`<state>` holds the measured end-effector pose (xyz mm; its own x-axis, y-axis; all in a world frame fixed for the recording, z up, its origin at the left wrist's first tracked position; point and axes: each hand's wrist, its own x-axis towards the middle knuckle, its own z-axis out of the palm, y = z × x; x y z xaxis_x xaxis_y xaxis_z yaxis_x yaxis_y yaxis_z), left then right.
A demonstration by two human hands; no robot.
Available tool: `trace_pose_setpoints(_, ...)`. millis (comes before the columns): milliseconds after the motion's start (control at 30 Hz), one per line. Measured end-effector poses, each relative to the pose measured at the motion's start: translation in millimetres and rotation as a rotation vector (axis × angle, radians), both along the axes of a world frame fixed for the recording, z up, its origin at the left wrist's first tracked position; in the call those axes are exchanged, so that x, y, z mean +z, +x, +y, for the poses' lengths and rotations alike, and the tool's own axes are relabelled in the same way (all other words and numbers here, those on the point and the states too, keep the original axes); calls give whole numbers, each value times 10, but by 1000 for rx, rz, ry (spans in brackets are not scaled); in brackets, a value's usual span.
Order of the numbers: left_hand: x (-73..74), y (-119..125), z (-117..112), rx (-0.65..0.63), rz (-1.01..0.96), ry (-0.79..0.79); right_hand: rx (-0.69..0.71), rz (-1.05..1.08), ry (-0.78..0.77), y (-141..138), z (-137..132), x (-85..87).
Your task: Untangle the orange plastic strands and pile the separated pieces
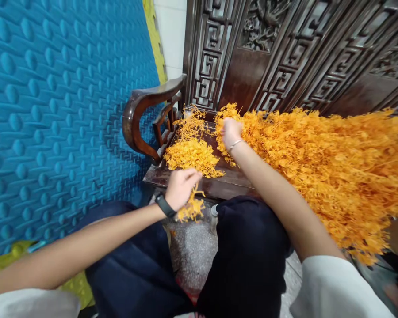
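Observation:
My left hand, with a dark band at the wrist, is closed around a small bunch of orange plastic-looking sprigs that hangs below the fingers over the bench's front edge. My right hand, wearing a thin bracelet, reaches to the left end of a big heap of orange sprigs. Its fingers are curled in against the heap, slightly blurred, and what they grip is hidden. Between and behind the hands lies a smaller pile of yellow-orange sprigs, with looser, stringy orange stems behind it.
The piles lie on a dark wooden bench with a curved armrest at left and a carved lattice back. Blue textured foam matting with a yellow edge fills the left. My knees are close to the bench front, above grey speckled floor.

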<state>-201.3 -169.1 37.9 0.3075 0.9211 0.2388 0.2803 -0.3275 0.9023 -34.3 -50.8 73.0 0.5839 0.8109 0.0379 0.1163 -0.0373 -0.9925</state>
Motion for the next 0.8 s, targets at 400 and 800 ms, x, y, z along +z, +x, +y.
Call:
trace_pose_setpoints(400, -20, 85, -124, -250, 154, -62, 352, 186, -157, 491, -340, -439)
trace_pose_setpoints(800, 37, -31, -141, -298, 211, -72, 674, -861, -492, 735, -554, -564)
